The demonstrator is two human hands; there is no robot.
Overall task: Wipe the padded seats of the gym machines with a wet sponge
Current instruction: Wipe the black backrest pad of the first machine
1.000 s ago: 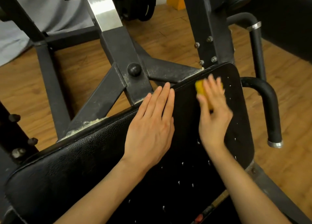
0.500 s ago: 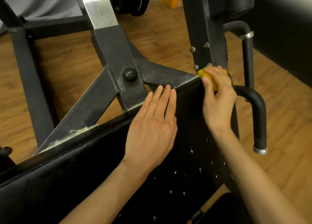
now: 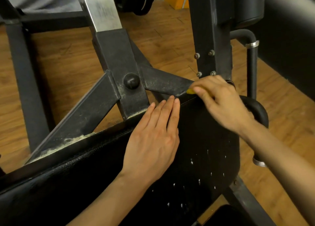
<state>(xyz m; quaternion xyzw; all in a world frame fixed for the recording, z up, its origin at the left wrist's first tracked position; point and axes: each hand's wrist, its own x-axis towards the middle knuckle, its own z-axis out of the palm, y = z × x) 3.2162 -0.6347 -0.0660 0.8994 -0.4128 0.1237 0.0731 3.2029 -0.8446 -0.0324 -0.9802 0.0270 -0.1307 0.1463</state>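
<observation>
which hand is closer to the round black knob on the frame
Left. The left hand lies flat on the padded seat, fingertips just below and right of the knob. The right hand, holding the yellow sponge, is farther right.

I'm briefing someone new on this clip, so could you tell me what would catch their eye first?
Two hands on a black padded seat: the left hand lies flat mid-pad, while the right hand presses a yellow sponge along the pad's far edge. White droplets speckle the near pad, and a dusty steel frame stands behind.
</observation>
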